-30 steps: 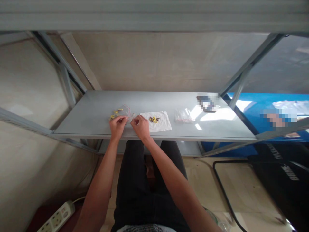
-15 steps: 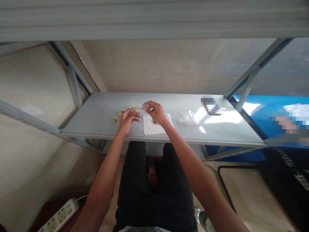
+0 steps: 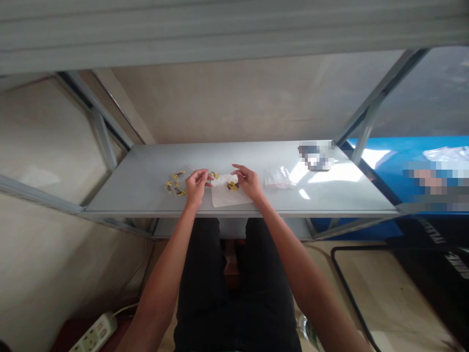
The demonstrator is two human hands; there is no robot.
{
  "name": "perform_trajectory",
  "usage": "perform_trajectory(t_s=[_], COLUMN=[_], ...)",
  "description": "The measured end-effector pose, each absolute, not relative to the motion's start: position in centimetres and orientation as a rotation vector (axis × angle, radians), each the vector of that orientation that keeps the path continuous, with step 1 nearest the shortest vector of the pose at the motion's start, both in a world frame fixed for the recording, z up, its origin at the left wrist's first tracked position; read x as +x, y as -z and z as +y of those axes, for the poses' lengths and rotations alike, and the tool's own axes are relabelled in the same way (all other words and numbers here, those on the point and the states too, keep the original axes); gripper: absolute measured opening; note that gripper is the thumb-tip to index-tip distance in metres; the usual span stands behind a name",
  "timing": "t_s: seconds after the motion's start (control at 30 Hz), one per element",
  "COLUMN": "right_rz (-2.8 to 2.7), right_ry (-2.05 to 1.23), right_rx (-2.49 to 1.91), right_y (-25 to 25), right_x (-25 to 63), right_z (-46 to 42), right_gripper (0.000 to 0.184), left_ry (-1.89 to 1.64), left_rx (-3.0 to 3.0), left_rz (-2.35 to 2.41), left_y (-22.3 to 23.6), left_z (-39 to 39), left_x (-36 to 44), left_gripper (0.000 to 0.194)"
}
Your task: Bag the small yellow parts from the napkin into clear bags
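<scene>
My left hand (image 3: 197,187) is closed, its fingertips at a small clear plastic bag (image 3: 214,175) with yellow-and-dark pieces in it. The bag's outline is faint. Left of that hand lie more clear bags (image 3: 170,186) with similar pieces. My right hand (image 3: 249,183) hovers at the right part of a white cloth or pouch (image 3: 226,199), its index finger stretched out and its fingers apart. Nothing shows in its grasp. Beside its fingers a little heap of loose yellow-and-dark pieces (image 3: 232,186) rests on the white cloth.
A stack of clear plastic bags (image 3: 278,178) lies right of my right hand. Further right is a blurred-out object (image 3: 317,155) on the grey shelf (image 3: 146,166). Metal posts (image 3: 381,102) frame the shelf, and an upper shelf (image 3: 234,34) hangs above. A power strip (image 3: 95,332) sits low left.
My hands have moved apart: the right hand has shifted right and let go of the clear plastic, exposing the heap on the cloth. The left hand has moved slightly right. The view has tilted a little.
</scene>
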State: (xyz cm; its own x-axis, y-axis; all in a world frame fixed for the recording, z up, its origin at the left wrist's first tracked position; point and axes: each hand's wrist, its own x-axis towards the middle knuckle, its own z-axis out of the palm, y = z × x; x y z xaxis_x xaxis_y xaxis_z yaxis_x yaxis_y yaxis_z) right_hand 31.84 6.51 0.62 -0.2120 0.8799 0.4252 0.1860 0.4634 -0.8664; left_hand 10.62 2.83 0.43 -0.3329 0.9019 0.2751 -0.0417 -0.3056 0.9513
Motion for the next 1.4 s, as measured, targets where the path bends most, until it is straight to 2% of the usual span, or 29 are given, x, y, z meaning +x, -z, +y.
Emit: perform_trajectory(t_s=[0.17,0.37,0.5,0.67,1.03,1.17,1.27,1.4], right_rz=[-1.699,-1.756,-1.716,-1.756,-1.587,-1.316,-1.119,-0.951], right_ry=[-0.831,-0.691,-0.687,-0.692,-0.685,-0.552,-0.446,-0.415], right_rx=[-0.961,-1.056,-1.062,-1.051,-1.04,-1.137,-1.251,-1.398], right_y=[-0.9,-0.7,-0.7,-0.9,-1.2,-1.5,-2.0,-2.2], right_x=[32.1,31.9,32.1,32.1,32.1,32.2,33.6,37.5], right_z=[6.0,6.1,6.1,5.9,5.3,4.7,4.0,2.4], right_gripper=[0.039,0.022,0.019,0.019,0.023,0.029,0.039,0.044], left_ry=[-1.754,-1.697,-1.628,-1.508,-1.543,-1.613,-1.664,-1.642], left_rx=[1.201,1.238,1.239,1.327,1.342,1.328,1.343,1.412], left_rz=[1.248,1.196,1.193,1.203,1.13,1.228,1.326,1.431], left_y=[-0.5,-0.9,-0.8,-0.6,-0.6,-0.4,-0.2,-0.5], left_z=[2.7,2.2,1.9,1.5,1.3,1.6,1.9,1.7], left_x=[10.7,10.8,11.0,10.9,10.9,10.9,10.9,11.2], left_gripper=[0.04,0.045,0.05,0.047,0.045,0.032,0.021,0.017])
